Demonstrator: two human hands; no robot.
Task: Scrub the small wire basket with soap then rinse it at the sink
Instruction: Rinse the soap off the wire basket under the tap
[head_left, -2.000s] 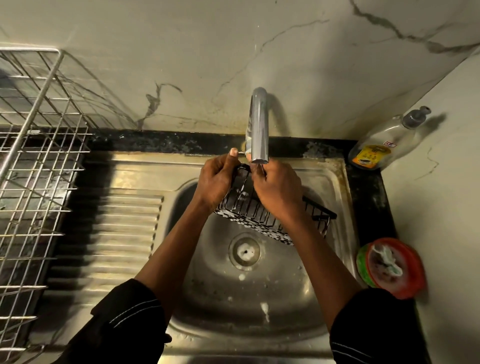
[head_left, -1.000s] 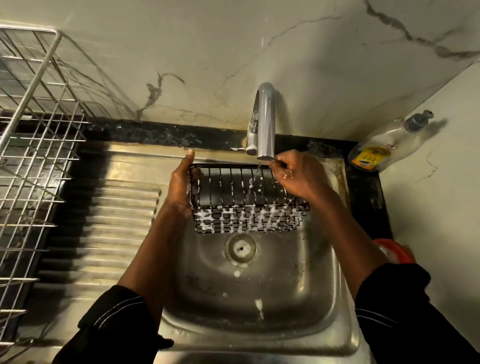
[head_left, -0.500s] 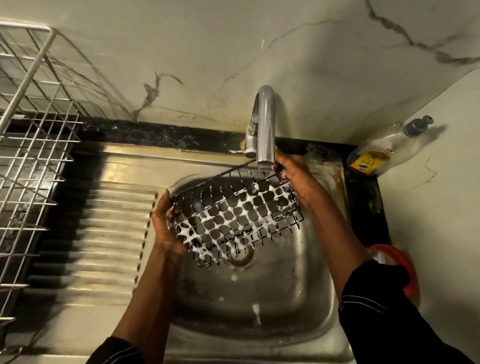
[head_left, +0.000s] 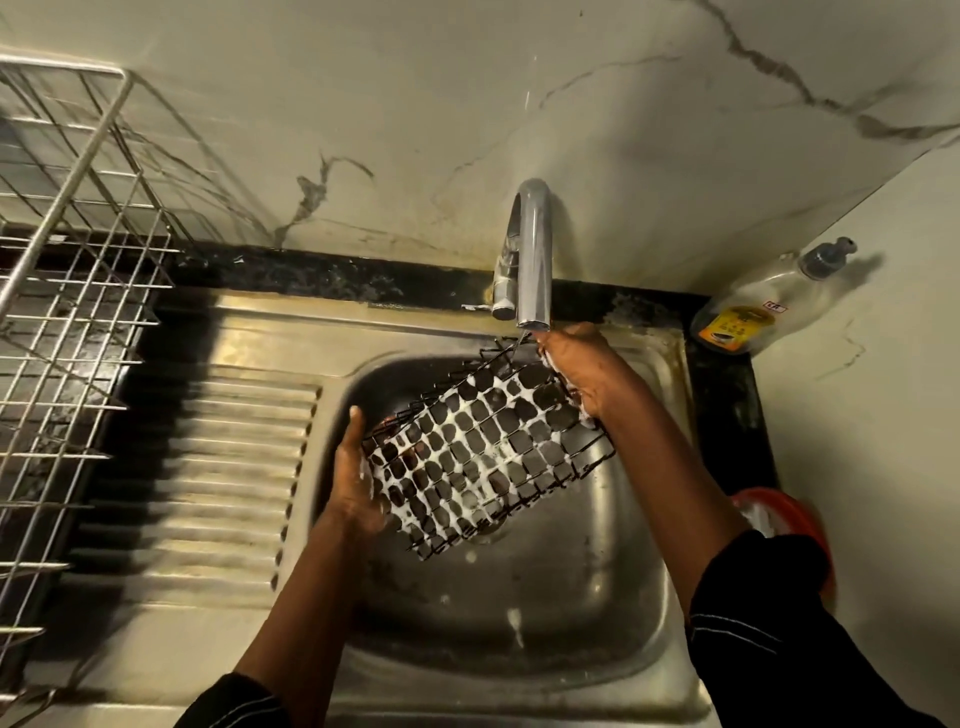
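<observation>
Basket: the small black wire basket hangs tilted over the bowl of the stainless steel sink at the centre of the frame. Its upper corner sits just under the curved chrome tap, and white foam clings across the mesh.
Left hand: the left hand clasps the lower-left end, with the thumb up along the edge and the fingers tucked behind the wires.
Right hand: the right hand curls over the upper-right rim, close beneath the spout.
Weight: it looks light to me, being only an open grid of thin wire.
Stiffness: probably rigid, though single wires might bend under a hard squeeze.
Slip: lathered as it is, I'd expect it to be slick.
Best hold: the two short ends, with fingers hooked through the mesh rather than pinching flat.
</observation>
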